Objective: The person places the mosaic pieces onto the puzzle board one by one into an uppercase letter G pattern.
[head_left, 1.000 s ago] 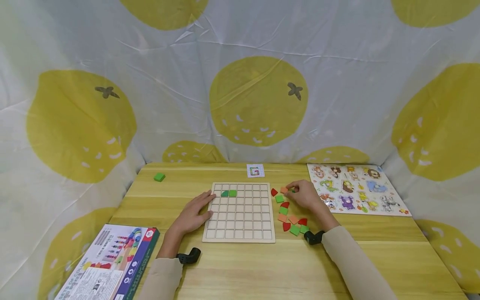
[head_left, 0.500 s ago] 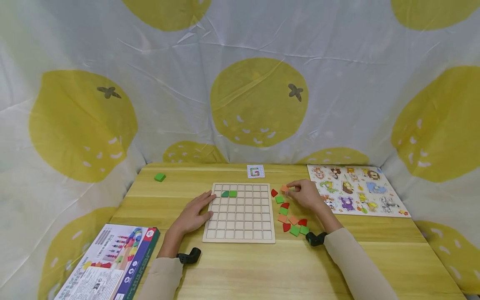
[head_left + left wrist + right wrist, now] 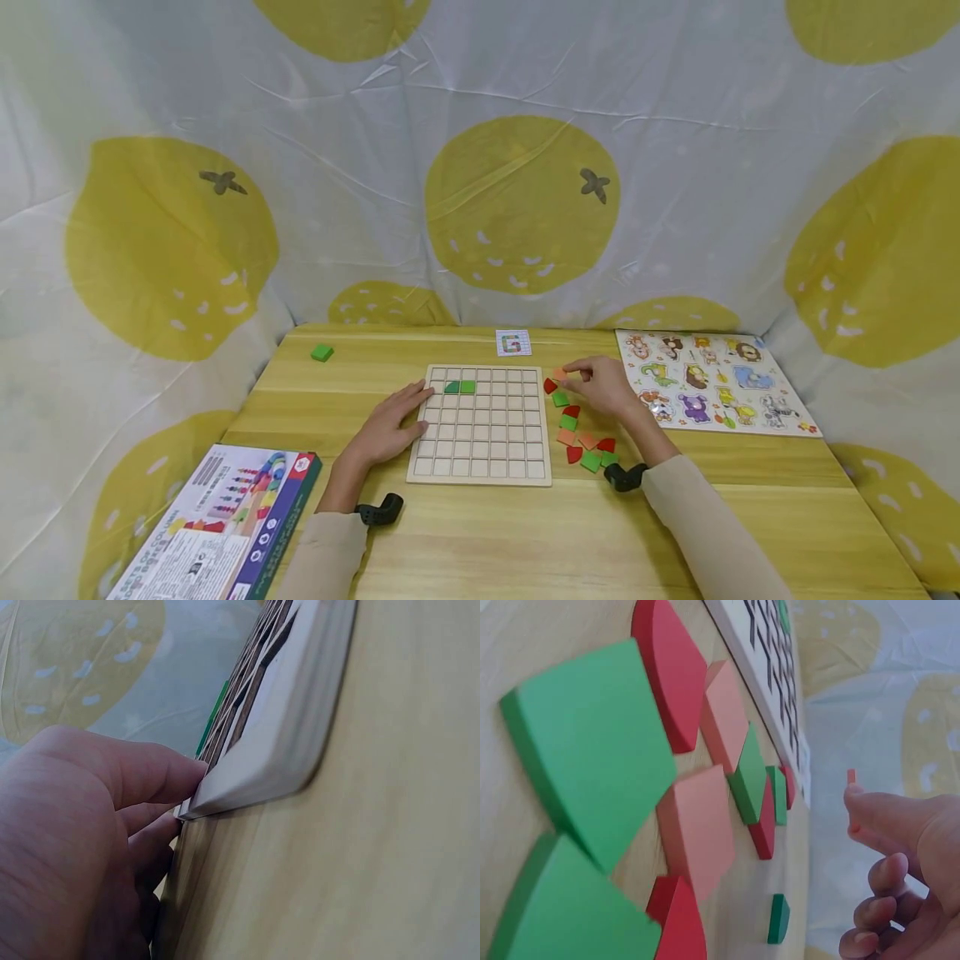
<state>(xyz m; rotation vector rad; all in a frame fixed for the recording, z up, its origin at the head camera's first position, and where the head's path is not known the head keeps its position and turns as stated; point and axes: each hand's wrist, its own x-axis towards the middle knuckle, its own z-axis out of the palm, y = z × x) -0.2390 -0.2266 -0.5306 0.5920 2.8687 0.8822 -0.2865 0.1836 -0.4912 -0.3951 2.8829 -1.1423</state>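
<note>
My right hand point(image 3: 606, 386) pinches an orange square tile point(image 3: 559, 375) between thumb and forefinger. In the right wrist view the tile point(image 3: 851, 775) pokes out past the fingertips, raised off the table. My left hand point(image 3: 388, 425) rests along the left edge of a wooden grid board point(image 3: 480, 425). The left wrist view has the thumb point(image 3: 161, 771) touching the board's rim, with the other fingers lower beside it. Two green pieces sit in the board's second row: a dark green curved one point(image 3: 452, 387) and a light green square point(image 3: 468, 387).
Right of the board lie several loose red, green and orange pieces point(image 3: 590, 461). A dark green piece point(image 3: 778, 919) lies apart. Behind the board is a small pattern card point(image 3: 513, 342); an animal puzzle point(image 3: 720, 379) is at right, a toy box point(image 3: 217, 517) at left, green squares point(image 3: 322, 352) far left.
The orange tile has been lifted by my right hand and moved slightly left, towards the board. My left hand stays on the board's edge.
</note>
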